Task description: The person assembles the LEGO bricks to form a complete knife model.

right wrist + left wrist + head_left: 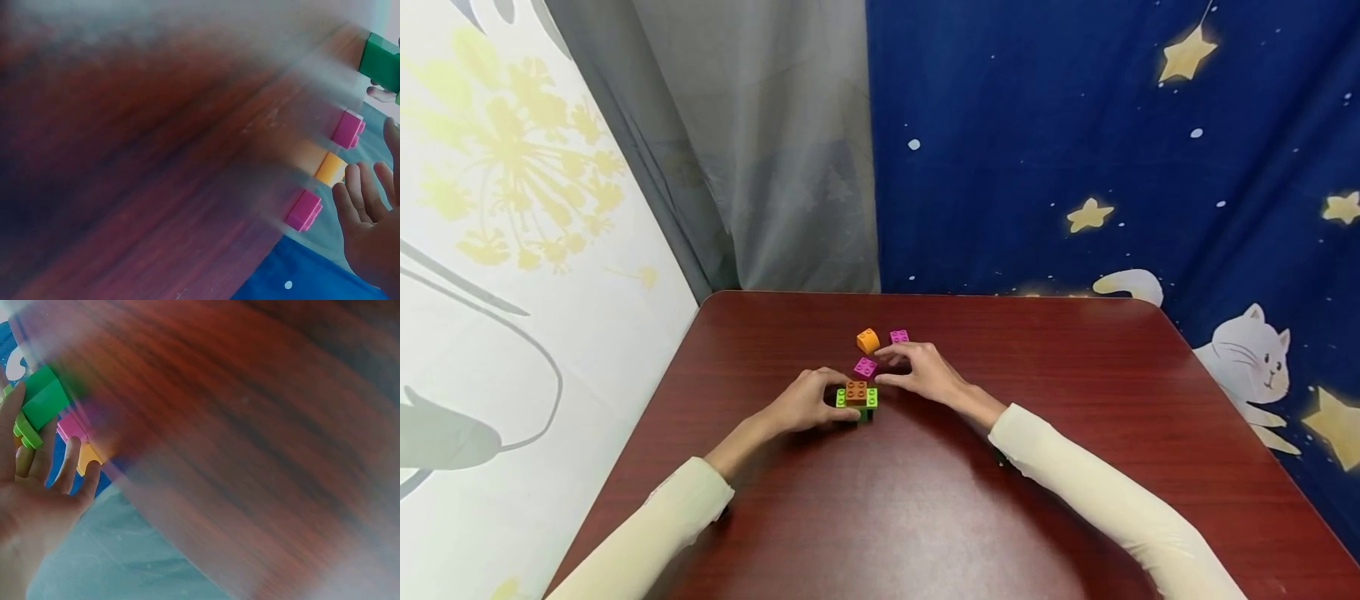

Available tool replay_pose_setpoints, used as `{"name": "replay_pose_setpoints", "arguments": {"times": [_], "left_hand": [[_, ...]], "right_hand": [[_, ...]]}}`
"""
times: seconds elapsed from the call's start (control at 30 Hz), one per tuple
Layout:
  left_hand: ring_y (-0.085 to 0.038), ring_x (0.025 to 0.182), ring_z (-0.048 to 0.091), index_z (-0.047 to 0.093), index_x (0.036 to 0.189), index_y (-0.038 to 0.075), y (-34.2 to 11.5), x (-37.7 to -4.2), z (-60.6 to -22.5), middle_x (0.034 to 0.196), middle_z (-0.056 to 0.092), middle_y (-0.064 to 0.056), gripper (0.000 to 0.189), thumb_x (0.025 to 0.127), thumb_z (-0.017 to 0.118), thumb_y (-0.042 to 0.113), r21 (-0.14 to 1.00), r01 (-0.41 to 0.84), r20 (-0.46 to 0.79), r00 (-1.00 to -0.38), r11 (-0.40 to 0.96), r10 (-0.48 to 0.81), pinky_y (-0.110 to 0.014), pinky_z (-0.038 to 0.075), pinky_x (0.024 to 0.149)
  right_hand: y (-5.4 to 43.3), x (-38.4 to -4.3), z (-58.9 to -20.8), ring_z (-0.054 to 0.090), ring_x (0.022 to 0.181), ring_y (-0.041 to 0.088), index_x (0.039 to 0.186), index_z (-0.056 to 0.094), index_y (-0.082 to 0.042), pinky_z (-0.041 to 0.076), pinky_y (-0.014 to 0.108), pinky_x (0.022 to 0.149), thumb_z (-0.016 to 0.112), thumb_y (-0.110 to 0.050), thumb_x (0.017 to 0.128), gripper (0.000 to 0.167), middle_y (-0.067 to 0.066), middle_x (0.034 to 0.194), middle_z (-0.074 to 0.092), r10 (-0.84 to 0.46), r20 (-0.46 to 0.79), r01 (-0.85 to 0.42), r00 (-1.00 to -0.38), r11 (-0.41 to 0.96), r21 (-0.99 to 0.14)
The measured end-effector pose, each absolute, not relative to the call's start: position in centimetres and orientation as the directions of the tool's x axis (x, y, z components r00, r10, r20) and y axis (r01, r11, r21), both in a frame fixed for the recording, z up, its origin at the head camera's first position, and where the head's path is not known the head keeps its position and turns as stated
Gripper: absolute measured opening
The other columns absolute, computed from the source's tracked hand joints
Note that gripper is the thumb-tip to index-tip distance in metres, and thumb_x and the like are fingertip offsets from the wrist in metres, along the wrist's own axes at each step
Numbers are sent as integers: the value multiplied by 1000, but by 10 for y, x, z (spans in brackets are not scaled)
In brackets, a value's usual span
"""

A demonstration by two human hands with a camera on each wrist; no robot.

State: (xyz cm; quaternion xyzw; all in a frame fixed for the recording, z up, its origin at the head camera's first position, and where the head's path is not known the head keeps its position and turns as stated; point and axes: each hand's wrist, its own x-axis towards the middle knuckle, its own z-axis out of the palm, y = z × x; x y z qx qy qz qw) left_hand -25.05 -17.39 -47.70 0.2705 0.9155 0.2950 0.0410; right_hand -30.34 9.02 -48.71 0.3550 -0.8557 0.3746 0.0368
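My left hand (807, 401) pinches a small stack of toy building bricks between thumb and fingers. The stack has a brown-orange brick (856, 392) on top, a wider lime-green piece (872, 399) under it and a green block (45, 397) at the bottom. To the right, my right hand (927, 373) holds nothing, its fingers spread and loosely bent. A magenta brick (865, 367) lies just left of its fingertips, behind the stack. Beyond the fingers are a curved-top orange brick (868, 340) and a second magenta brick (899, 336), partly overlapped by the right hand in the head view.
A dark red wood-grain table (910, 508) lies under both hands. Behind it hang a grey curtain (790, 150) and a blue one (1000, 167) with stars and a cat. A white patterned sheet (512, 333) borders the left side.
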Motion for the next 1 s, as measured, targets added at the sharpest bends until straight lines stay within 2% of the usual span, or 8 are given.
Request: {"name": "replay_pose_setpoints", "arguments": {"times": [0.2,0.5,0.73,1.0], "left_hand": [[-22,113,63,73,127,9,-175,-250,-475,122,71,-7,58,83,88,44,566,466,76,-851,680,520,-47,49,101],[-21,121,62,76,124,20,-178,-251,-467,124,72,-1,47,83,88,41,609,503,142,-830,614,539,-47,48,105],[-20,119,63,77,122,17,-175,-253,-462,120,74,1,42,86,87,36,609,514,135,-818,604,559,-46,50,104],[-22,118,63,77,120,16,-176,-253,-461,119,74,0,41,85,88,36,622,500,127,-824,602,553,-46,51,102]], "right_hand": [[83,-311,-490,72,102,20,128,73,-8,58,35,91,88,-29,86,49,4,122,75,-594,293,-625,-749,489,-609],[68,-317,-494,73,101,18,129,73,-8,58,34,90,89,-26,85,50,6,117,75,-604,253,-622,-756,542,-565],[61,-317,-493,73,97,18,127,73,-5,58,34,89,89,-22,85,48,7,111,77,-614,245,-636,-750,567,-524],[59,-317,-494,71,91,15,124,76,-8,58,31,85,88,-21,86,41,4,105,77,-605,230,-622,-762,588,-517]]}}
